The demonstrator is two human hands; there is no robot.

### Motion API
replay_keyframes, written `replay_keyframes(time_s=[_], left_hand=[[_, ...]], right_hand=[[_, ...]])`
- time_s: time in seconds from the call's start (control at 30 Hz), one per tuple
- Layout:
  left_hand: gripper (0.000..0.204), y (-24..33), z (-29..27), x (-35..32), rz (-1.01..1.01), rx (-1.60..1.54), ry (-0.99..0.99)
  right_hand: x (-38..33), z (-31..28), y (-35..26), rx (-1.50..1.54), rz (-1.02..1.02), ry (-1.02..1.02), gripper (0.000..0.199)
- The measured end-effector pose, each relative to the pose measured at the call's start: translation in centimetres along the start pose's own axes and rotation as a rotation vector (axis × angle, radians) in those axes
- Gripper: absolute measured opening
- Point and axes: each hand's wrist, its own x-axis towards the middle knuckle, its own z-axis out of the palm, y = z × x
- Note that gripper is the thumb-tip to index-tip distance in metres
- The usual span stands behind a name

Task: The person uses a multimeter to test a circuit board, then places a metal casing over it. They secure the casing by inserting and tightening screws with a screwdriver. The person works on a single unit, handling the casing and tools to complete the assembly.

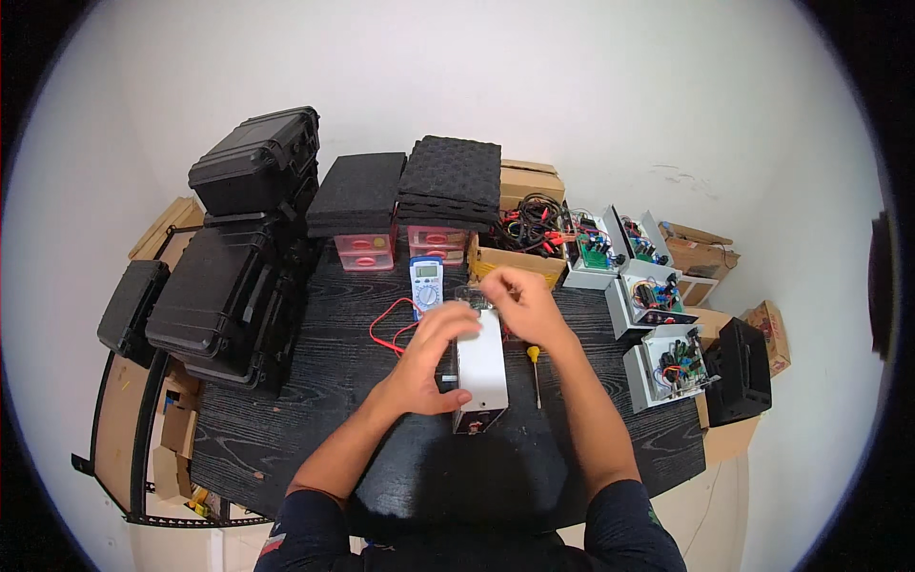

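Observation:
A narrow white metal box [481,367] stands on the black table in front of me, its near end dark. My left hand [429,360] is over the box's left side, thumb and fingers spread apart; whether it presses on the box I cannot tell. At the box's far end, my right hand [519,303] has its fingers curled together beside a small clear part [467,295]; what they pinch, if anything, is hidden. A white and blue multimeter [428,286] lies beyond my left hand, its red test lead [374,329] looping left. Right of the box lies a yellow-handled screwdriver [536,367].
Black hard cases [214,296] are stacked at the left. Black foam sheets [448,181] rest on small pink-fronted drawers [367,253] at the back. A cardboard box [515,265] holds tangled cables [534,224]. Several opened white housings with wired circuit boards [667,367] line the right.

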Motion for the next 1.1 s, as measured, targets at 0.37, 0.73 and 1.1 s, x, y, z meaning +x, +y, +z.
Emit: replay_keyframes(time_s=[0.37,0.73,1.1], left_hand=[[0.057,1.4,1.7,0.6,0.109,0.135,-0.241],[0.073,1.9,1.6,1.0,0.108,0.146,-0.262],[0.071,2.0,1.5,1.1,0.109,0.134,-0.253]], right_hand=[[2.7,4.4,13.1,-1.103,0.061,-0.253,0.022],[4.2,6.2,14.9,-1.185,0.094,-0.396,0.023],[0.5,1.5,8.9,0.148,0.161,0.043,0.014]])
